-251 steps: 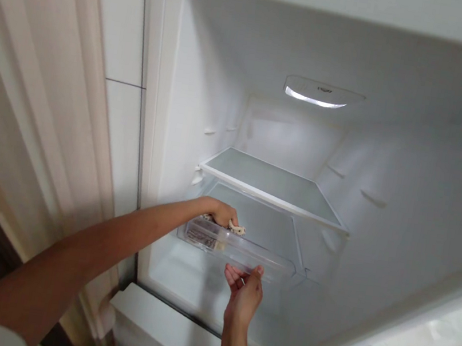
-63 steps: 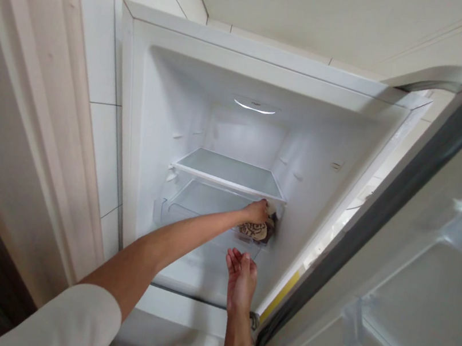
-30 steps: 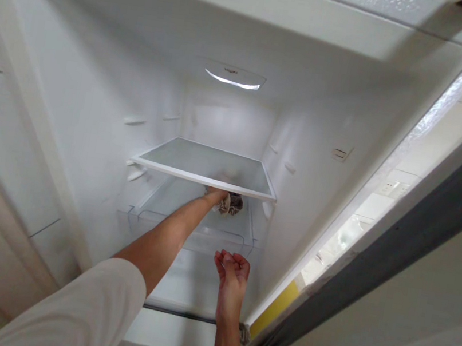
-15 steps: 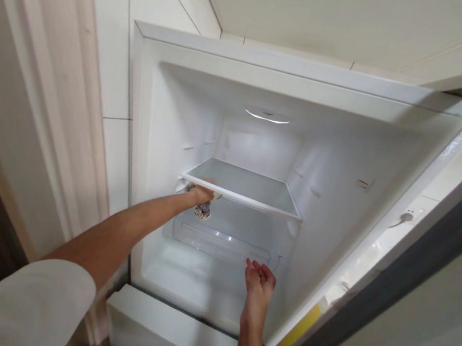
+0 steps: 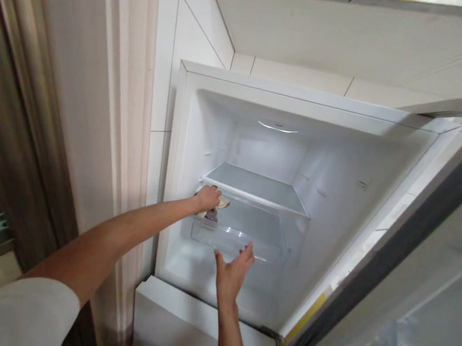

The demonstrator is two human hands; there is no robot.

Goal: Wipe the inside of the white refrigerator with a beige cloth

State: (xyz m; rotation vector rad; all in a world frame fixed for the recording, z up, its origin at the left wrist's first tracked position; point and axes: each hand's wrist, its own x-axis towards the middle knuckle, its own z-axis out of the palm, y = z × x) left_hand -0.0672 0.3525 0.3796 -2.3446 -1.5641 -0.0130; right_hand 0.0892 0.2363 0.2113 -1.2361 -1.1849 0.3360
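Note:
An empty white fridge compartment (image 5: 344, 172) stands open in front of me. My left hand (image 5: 207, 198) reaches in at the left end of the glass shelf (image 5: 255, 185), closed on a patterned cloth (image 5: 217, 208) pressed just under the shelf's front edge. A clear plastic drawer (image 5: 238, 238) sits below the shelf. My right hand (image 5: 233, 269) is raised in front of the drawer's front rim, palm up, fingers apart, holding nothing.
The fridge door (image 5: 421, 294) hangs open at the right, its inner shelves facing me. White wall tiles (image 5: 163, 70) and a pale wooden door frame (image 5: 108, 91) flank the fridge on the left. A lamp (image 5: 278, 126) glows in the compartment's ceiling.
My left hand carried the cloth from the drawer's right side to the shelf's left end. My right hand rose toward the drawer front and its fingers spread. The view pulled back.

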